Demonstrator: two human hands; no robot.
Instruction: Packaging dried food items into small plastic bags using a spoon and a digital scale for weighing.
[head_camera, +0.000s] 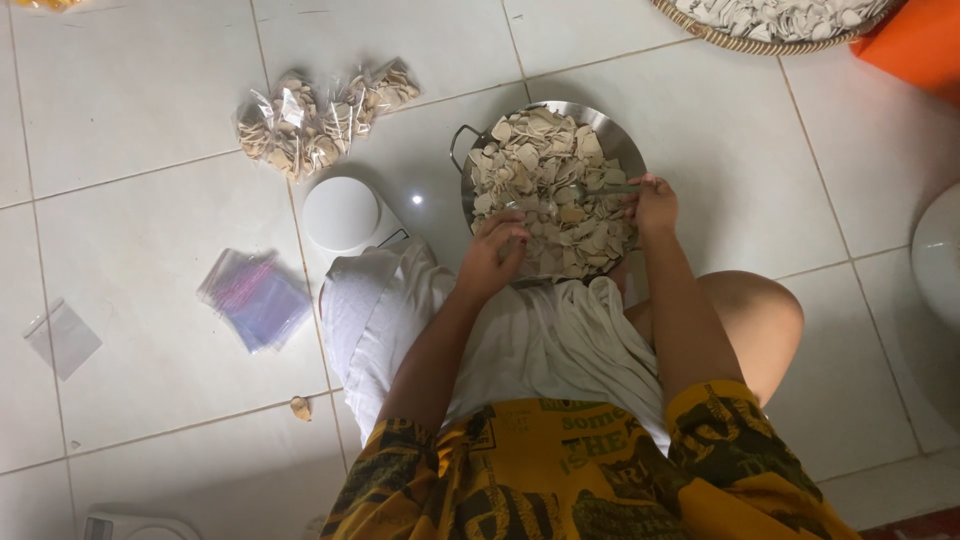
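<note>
a: where's the pan?

b: the steel pan (610, 135) sits on the tiled floor (150, 90) just past the person's knees, heaped with pale dried chips (545, 185). its loop handle (462, 140) points toward the floor's left edge.

a: and the hands?

b: the right hand (655, 205) has its fingers closed round a metal spoon (610, 188), whose long axis runs left-right across the heap. the left hand (492, 255) rests at the pan's near rim, fingers curled into the chips.

a: around it?

b: filled clear bags (315, 115) lie left of the pan, a white round scale (342, 213) nearer, and flat empty clear bags (255, 298) beyond the left knee. a woven tray (740, 38) lies at the far edge.
</note>
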